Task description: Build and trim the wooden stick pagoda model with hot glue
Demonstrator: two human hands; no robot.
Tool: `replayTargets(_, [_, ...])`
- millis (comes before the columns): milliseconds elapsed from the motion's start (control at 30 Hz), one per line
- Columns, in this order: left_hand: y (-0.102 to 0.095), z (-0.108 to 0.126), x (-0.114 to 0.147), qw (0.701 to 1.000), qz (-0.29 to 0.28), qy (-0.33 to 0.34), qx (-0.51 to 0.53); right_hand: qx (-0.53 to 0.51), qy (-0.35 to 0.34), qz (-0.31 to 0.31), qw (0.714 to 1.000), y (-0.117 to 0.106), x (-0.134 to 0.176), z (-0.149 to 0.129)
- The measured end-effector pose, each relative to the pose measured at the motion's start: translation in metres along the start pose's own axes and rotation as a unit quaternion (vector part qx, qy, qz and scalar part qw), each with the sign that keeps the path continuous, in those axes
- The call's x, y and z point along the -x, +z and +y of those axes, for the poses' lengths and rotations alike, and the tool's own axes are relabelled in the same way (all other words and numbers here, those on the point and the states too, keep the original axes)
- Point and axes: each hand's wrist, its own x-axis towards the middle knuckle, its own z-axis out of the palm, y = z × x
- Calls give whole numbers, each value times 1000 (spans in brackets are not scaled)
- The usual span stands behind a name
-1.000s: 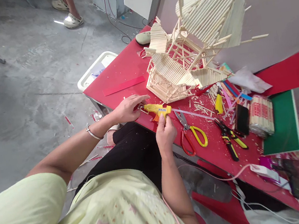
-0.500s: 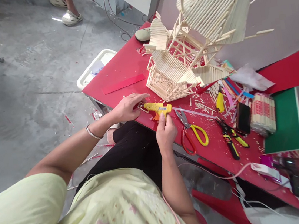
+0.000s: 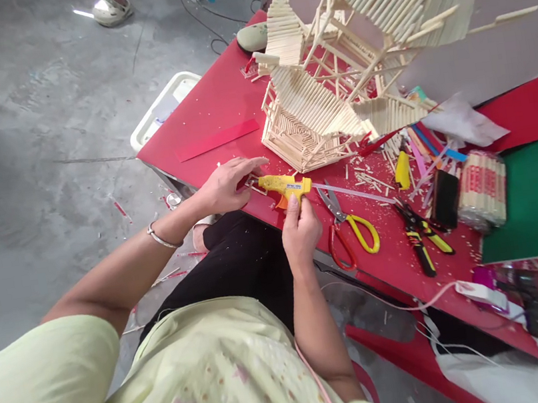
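Note:
My right hand [image 3: 301,234] grips a yellow glue gun [image 3: 283,186] from below, the thumb on its side. A long translucent glue stick [image 3: 353,193] runs out of its rear toward the right. My left hand [image 3: 229,186], with a bracelet at the wrist, is closed around something small by the gun's nozzle; what it pinches is mostly hidden. Both hands are over the near edge of the red table [image 3: 215,112]. Just beyond them stands a house-like model made of thin wooden sticks [image 3: 317,96], with slatted roofs.
Scissors [image 3: 348,223] with one red and one yellow handle lie right of my right hand. Farther right are pliers [image 3: 418,233], a black phone [image 3: 445,199], bundled sticks [image 3: 482,190] and a green board [image 3: 522,204]. A pink cord [image 3: 435,301] hangs near the edge. A person's shoe [image 3: 112,11] shows on the floor.
The view has shifted slightly, so the model and tools sit a little farther right and higher. Both hands keep nearly the same pose around the glue gun.

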Motion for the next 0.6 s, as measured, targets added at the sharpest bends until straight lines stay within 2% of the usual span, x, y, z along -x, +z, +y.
replayTargets(600, [0,0,0,1000,-5,-7,5,-17,-3,-3,1000,-4,1,-2])
